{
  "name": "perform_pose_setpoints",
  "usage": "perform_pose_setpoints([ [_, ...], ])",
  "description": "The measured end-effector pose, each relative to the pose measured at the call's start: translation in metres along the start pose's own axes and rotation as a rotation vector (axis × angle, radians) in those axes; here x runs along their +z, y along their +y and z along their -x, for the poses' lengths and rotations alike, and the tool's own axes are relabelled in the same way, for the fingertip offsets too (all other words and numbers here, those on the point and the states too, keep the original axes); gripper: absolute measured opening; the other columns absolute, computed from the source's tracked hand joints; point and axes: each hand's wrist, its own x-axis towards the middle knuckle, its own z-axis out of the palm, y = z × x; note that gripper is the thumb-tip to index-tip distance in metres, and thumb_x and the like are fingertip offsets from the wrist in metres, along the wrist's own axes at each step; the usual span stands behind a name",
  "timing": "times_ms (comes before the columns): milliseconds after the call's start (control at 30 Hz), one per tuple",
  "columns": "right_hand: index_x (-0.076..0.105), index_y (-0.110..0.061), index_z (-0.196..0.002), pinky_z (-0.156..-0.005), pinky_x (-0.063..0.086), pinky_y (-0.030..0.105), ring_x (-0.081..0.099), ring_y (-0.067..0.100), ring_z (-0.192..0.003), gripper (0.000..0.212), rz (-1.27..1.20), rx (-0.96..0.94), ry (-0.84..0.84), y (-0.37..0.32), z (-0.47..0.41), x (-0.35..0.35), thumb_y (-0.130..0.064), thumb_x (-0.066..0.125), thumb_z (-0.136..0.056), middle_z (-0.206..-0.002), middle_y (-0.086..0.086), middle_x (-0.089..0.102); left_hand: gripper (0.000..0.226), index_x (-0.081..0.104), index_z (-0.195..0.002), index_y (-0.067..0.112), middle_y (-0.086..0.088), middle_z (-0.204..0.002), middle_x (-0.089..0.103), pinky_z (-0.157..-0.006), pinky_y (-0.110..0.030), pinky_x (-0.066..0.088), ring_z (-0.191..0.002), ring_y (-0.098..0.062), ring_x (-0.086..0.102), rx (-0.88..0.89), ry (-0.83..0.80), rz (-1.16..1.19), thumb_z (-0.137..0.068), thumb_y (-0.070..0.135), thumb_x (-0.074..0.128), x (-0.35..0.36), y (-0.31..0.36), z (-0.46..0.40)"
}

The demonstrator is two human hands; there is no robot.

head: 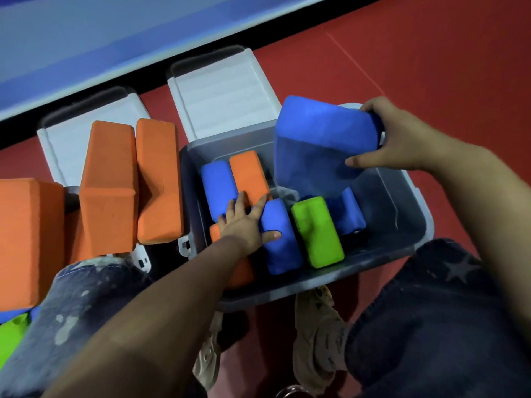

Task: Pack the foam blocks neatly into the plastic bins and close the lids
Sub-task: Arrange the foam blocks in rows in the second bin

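A grey plastic bin (pixel 413 214) stands between my knees with its white lid (pixel 224 90) swung open behind it. Inside stand blue, orange and green foam blocks on edge. My left hand (pixel 244 222) lies flat with spread fingers on a blue block (pixel 278 239) and an orange block (pixel 248 173), the thumb on the blue one. My right hand (pixel 393 133) grips a large blue block (pixel 319 142) by its far corner, tilted over the bin's right half. A green block (pixel 317 231) stands beside the pressed blue one.
A second bin on the left is overfilled with tall orange blocks (pixel 109 185), its white lid (pixel 66 139) open behind. More blue and green foam (pixel 11 334) shows at the lower left. Red floor mat (pixel 431 53) lies around, with a blue wall pad (pixel 86 38) behind.
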Motion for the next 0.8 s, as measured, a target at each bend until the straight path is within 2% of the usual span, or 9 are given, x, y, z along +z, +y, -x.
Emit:
perform_pose_setpoints([
  [67,0.044,-0.011,-0.115,-0.074,0.040,0.033,0.049,0.019,-0.089,0.071,0.003,-0.005,-0.010,-0.003,0.002,-0.001,-0.021,0.087,-0.060,-0.101,0.004,0.052,0.091,0.002,-0.148,0.047,-0.005,-0.160,-0.015,-0.115,-0.055,0.005,-0.146,-0.032,-0.009,0.006,0.028,-0.001,-0.079,0.067,0.057,0.002,0.004,0.000],
  [300,0.045,-0.012,-0.108,-0.070,0.031,0.025,0.050,0.017,-0.092,0.064,-0.025,-0.008,0.049,-0.006,0.003,0.013,-0.024,0.085,-0.060,-0.102,0.001,0.051,0.091,-0.001,-0.151,0.040,-0.005,-0.159,-0.017,-0.113,-0.060,0.001,-0.146,-0.034,-0.013,-0.069,-0.025,-0.125,-0.082,0.062,0.056,-0.001,0.031,-0.006],
  [433,0.043,-0.014,-0.111,-0.075,0.039,0.029,0.052,0.020,-0.097,0.071,-0.038,-0.003,0.003,-0.007,0.001,0.013,-0.031,0.086,-0.056,-0.107,0.003,0.053,0.091,-0.003,-0.152,0.033,-0.004,-0.159,-0.017,-0.113,-0.061,0.000,-0.146,-0.032,-0.015,-0.095,-0.047,-0.252,-0.086,0.062,0.051,-0.002,0.031,-0.003],
  [567,0.041,-0.017,-0.113,-0.075,0.039,0.028,0.051,0.018,-0.099,0.070,-0.059,0.014,-0.027,-0.015,-0.001,0.014,-0.026,0.086,-0.059,-0.111,0.002,0.051,0.090,-0.005,-0.153,0.024,-0.005,-0.159,-0.017,-0.111,-0.063,-0.001,-0.146,-0.032,-0.015,-0.091,-0.002,-0.417,-0.089,0.063,0.044,0.001,0.026,0.002],
  [667,0.044,-0.014,-0.115,-0.078,0.046,0.032,0.054,0.018,-0.100,0.069,-0.112,0.034,0.009,-0.022,-0.002,0.012,-0.024,0.086,-0.060,-0.110,0.001,0.054,0.090,-0.006,-0.153,0.021,-0.004,-0.160,-0.017,-0.111,-0.064,0.000,-0.146,-0.031,-0.013,-0.041,0.058,-0.430,-0.089,0.063,0.041,0.005,0.029,0.002],
  [733,0.045,-0.014,-0.114,-0.073,0.046,0.028,0.055,0.017,-0.096,0.068,-0.161,0.050,0.049,-0.028,-0.004,0.011,-0.024,0.086,-0.060,-0.108,0.001,0.056,0.088,-0.007,-0.152,0.022,-0.004,-0.160,-0.016,-0.111,-0.064,0.001,-0.147,-0.030,-0.012,-0.017,0.088,-0.433,-0.090,0.063,0.039,0.007,0.030,0.002],
  [800,0.045,-0.013,-0.114,-0.068,0.039,0.024,0.053,0.014,-0.090,0.067,-0.214,0.099,0.116,-0.034,-0.008,0.015,-0.025,0.085,-0.063,-0.104,-0.001,0.055,0.087,-0.009,-0.152,0.023,-0.004,-0.160,-0.016,-0.111,-0.065,0.001,-0.147,-0.030,-0.012,-0.009,0.084,-0.448,-0.090,0.062,0.038,0.007,0.028,0.001],
])
